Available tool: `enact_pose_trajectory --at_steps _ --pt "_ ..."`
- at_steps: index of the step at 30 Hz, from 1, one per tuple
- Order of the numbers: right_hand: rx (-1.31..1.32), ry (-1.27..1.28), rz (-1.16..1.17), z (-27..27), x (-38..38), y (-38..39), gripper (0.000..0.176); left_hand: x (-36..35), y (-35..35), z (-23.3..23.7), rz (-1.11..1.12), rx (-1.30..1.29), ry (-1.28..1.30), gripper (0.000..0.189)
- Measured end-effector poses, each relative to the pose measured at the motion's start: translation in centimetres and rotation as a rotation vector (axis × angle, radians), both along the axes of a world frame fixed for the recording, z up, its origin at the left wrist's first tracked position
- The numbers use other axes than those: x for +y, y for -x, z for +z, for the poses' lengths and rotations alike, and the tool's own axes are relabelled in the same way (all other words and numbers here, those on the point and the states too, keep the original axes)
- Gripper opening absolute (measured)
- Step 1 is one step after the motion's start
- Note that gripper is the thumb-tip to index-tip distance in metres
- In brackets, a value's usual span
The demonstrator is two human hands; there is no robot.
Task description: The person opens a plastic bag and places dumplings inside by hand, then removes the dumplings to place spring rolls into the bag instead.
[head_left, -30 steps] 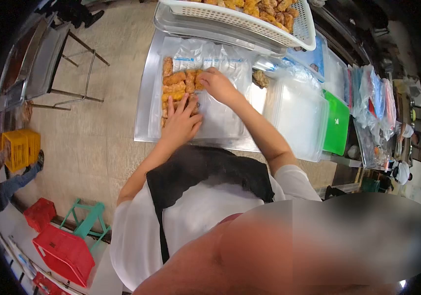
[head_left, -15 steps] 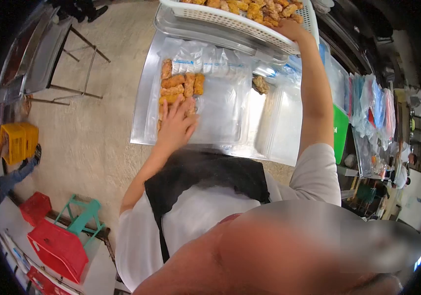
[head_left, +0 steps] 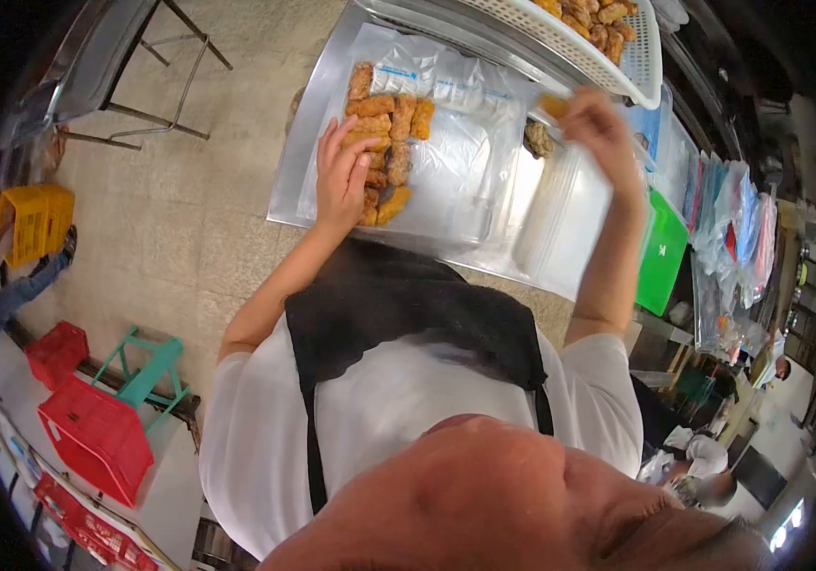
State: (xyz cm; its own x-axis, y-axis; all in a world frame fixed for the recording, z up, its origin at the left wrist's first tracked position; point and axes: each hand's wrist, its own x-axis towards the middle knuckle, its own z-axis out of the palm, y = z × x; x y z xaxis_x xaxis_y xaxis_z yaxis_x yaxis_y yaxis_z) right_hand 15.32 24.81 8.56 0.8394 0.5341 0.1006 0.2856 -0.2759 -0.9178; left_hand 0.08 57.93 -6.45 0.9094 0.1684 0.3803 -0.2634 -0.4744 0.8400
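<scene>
My left hand (head_left: 339, 181) rests with fingers stretched out along the left side of several golden-brown fried rolls (head_left: 399, 164), which lie in two columns on a clear plastic bag (head_left: 465, 171). My right hand (head_left: 602, 138), blurred by motion, pinches a fried roll (head_left: 553, 105) above the right part of the metal table. Below it sits a dark, crumpled lump (head_left: 538, 139) that I cannot make out. A white perforated basket (head_left: 598, 62) holding more fried pieces stands at the far side.
The metal table (head_left: 286, 195) carries clear plastic sheets (head_left: 570, 224) on the right. Beyond it are a green panel (head_left: 660, 252) and hanging bags (head_left: 736, 205). On the floor at left stand a yellow crate (head_left: 27, 228), a red bin (head_left: 94, 443) and a green stool (head_left: 151, 366). Other people are nearby.
My right hand has come out of the basket toward me with a fried roll. My left hand has shifted to the left edge of the rolls. The whole view has shifted.
</scene>
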Motion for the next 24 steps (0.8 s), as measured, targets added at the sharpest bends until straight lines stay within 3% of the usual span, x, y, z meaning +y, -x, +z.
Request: enact_pose_trajectory --at_steps 2,4,6,13,22,24 --pt "0.107 0.100 0.022 -4.9 3.8 4.4 0.017 -0.1 0.1 -0.2 -0.026 0.001 -0.015 0.026" --pt "0.024 0.097 -0.114 -12.0 7.1 7.6 0.022 -0.1 0.0 -0.3 -0.052 -0.004 -0.040 0.023" --pt "-0.015 0.155 -0.179 -15.4 10.1 9.9 0.028 -0.4 0.0 -0.1 -0.044 -0.016 -0.057 0.022" --pt "-0.227 0.262 -0.173 -15.6 12.1 13.4 0.040 -0.5 -0.1 -0.5 -0.052 -0.063 -0.118 0.025" --pt "-0.249 0.212 -0.150 -16.8 11.0 12.4 0.042 1.8 -1.3 0.2 -0.044 -0.007 0.165 0.029" --pt "-0.286 0.232 -0.173 -17.5 10.5 12.6 0.043 3.9 -3.2 0.4 -0.054 0.000 0.010 0.030"
